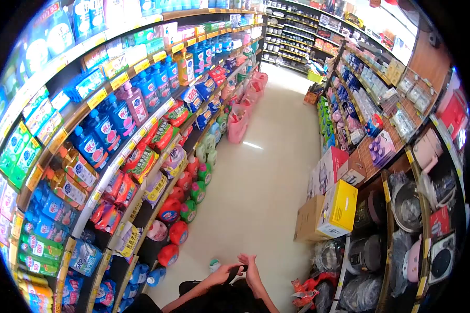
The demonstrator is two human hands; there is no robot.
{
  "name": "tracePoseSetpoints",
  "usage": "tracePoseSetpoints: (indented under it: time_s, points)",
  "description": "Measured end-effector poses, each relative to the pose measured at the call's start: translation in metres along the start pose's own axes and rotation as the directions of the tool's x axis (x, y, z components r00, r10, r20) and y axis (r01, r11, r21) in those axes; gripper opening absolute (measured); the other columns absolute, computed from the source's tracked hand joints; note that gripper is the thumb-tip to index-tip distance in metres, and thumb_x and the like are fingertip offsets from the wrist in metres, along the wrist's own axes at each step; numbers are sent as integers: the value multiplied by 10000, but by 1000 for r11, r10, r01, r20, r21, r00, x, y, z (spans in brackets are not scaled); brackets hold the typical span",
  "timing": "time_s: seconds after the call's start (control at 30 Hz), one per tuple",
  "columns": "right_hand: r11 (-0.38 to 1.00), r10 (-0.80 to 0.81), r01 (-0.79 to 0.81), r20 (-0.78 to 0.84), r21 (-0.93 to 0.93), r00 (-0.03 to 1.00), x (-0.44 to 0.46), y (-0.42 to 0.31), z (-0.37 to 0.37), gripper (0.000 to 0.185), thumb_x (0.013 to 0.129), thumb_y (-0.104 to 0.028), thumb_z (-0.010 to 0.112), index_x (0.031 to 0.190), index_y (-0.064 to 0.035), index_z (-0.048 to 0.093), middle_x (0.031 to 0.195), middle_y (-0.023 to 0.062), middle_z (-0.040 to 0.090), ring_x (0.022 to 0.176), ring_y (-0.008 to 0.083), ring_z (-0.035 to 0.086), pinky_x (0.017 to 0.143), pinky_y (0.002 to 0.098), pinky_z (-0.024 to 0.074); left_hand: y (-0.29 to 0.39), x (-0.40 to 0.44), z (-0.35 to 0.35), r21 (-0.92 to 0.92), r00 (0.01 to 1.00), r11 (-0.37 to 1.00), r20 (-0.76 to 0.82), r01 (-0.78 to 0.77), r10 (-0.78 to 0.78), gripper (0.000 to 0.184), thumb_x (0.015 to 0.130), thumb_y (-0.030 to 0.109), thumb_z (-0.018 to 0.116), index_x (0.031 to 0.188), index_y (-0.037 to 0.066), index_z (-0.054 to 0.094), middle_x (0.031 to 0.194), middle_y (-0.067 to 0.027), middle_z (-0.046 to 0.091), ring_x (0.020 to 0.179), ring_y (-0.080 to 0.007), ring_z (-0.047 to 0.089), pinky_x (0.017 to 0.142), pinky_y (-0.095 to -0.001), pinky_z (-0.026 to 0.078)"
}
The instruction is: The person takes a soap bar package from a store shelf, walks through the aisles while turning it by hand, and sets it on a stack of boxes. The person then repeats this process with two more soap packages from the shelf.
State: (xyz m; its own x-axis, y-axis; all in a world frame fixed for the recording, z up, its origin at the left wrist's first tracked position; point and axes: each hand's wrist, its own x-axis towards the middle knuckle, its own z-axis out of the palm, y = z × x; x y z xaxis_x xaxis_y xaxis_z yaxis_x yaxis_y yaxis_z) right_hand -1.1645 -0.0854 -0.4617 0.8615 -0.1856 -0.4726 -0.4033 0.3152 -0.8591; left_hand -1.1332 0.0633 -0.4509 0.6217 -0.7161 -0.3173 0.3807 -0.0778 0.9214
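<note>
My left hand (226, 272) and my right hand (251, 267) meet low in the middle of the head view, in front of my dark clothing. The left hand's fingers are closed on a black strip-like thing (236, 273), whose exact kind is too small and dark to tell. Beside it, the right hand is raised with its fingers stretched out, close to the left fingertips and the black strip. Just left of the hands a white and green item (214, 265) stands low by the floor, partly hidden by my left arm.
Shelves on the left hold blue detergent bottles (122, 119), bagged powder (141, 160) and red bottles (178, 232). Pink bags (238, 123) stand along the aisle floor (245, 193). On the right are a yellow box (338, 209), a brown carton (309, 219), cookers (365, 252) and a metal pot (407, 206).
</note>
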Motion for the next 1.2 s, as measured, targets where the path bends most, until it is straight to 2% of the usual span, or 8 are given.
tracePoseSetpoints:
  time_s: [0.23,0.47,0.57,0.6,0.7,0.9,1.03,1.2]
  points:
    - [994,68,-71,33,81,997,58,-23,8,831,943,-654,171,1279,37,487,1263,209,549,1207,284,478,1046,391,340,24,39,-28,-122,997,990,-30,67,-71,462,993,360,469,1217,-31,573,1145,-68,624,1067,-140,555,926,-273,414]
    - [995,97,-99,86,24,992,130,-55,4,868,922,-688,168,1309,32,460,1280,215,535,1220,294,471,1055,400,331,34,97,-52,-132,994,989,-75,72,-82,714,937,598,409,1293,-10,524,1251,-92,583,1182,-173,502,1009,-336,365]
    - [991,135,-132,165,-24,977,177,-67,-1,917,899,-721,134,1355,21,420,1308,217,512,1250,302,441,1068,422,310,111,116,-49,-235,950,953,-202,189,-238,809,917,660,360,1336,-22,475,1332,-135,527,1262,-210,455,1071,-348,314]
    - [990,142,-136,195,-43,970,200,-78,-2,935,890,-733,121,1374,16,403,1318,218,503,1263,305,427,1072,431,302,91,139,-66,-172,985,980,-120,99,-121,879,899,704,317,1353,-37,445,1381,-170,477,1312,-242,413,1112,-362,270]
    - [984,176,-170,276,-47,945,250,-98,-9,1003,844,-785,95,1437,-7,315,1387,220,441,1331,321,349,1093,462,263,125,172,-76,-125,974,987,-186,105,-127,854,916,679,308,1379,-31,409,1394,-184,456,1314,-268,410,1119,-375,269]
    - [971,203,-234,382,37,902,333,-159,-48,1107,746,-873,98,1504,-67,121,1542,184,179,1403,352,216,1112,504,217,121,280,-99,-476,979,879,-156,42,-132,783,948,616,311,1367,-38,409,1359,-202,481,1291,-294,430,1091,-394,322]
    - [946,259,-314,390,83,884,360,-220,-63,1112,738,-878,94,1509,-78,63,1575,145,-1,1431,344,120,1122,506,190,129,335,-103,-489,983,871,-130,47,-126,774,909,669,350,1350,40,446,1344,-158,511,1212,-298,494,1040,-429,345]
    - [974,154,-198,326,105,933,415,-244,-71,1070,790,-829,67,1495,-26,39,1568,148,-78,1449,292,-22,1147,467,17,137,383,-107,-492,943,871,-298,-16,-151,744,950,609,327,1327,-21,448,1305,-187,529,1204,-277,506,1054,-414,361]
